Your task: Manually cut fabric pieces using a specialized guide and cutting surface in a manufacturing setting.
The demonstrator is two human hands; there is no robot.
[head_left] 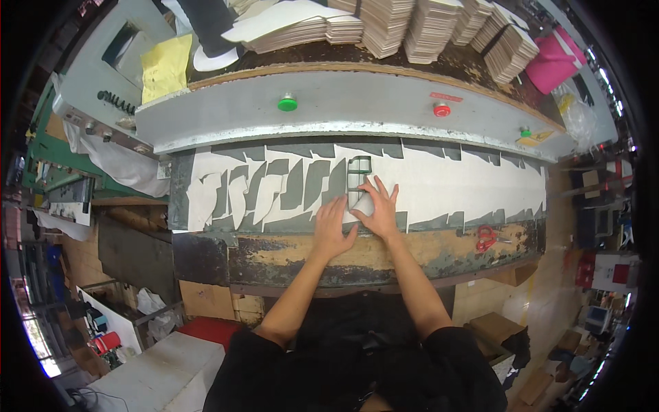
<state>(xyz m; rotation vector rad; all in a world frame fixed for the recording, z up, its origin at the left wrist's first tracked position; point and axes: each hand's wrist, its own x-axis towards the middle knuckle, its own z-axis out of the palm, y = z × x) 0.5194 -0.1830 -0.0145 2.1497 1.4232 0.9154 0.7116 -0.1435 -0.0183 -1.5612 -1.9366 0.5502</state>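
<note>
A narrow green-edged metal cutting die stands on a long white sheet spread over the dark cutting bed. My right hand is at the die's near end, its thumb and index finger around a curled white piece; the other fingers are spread. How firmly the piece is gripped is hard to see. Just left of the die, my left hand lies with fingers stretched out flat on the sheet and the thumb apart. Left of it, the sheet has several cut-out gaps with loose white strips between them.
Beyond the bed runs a grey machine beam with a green button and a red button. Stacks of cut pieces stand on top. Red-handled scissors rest on the worn front ledge at the right.
</note>
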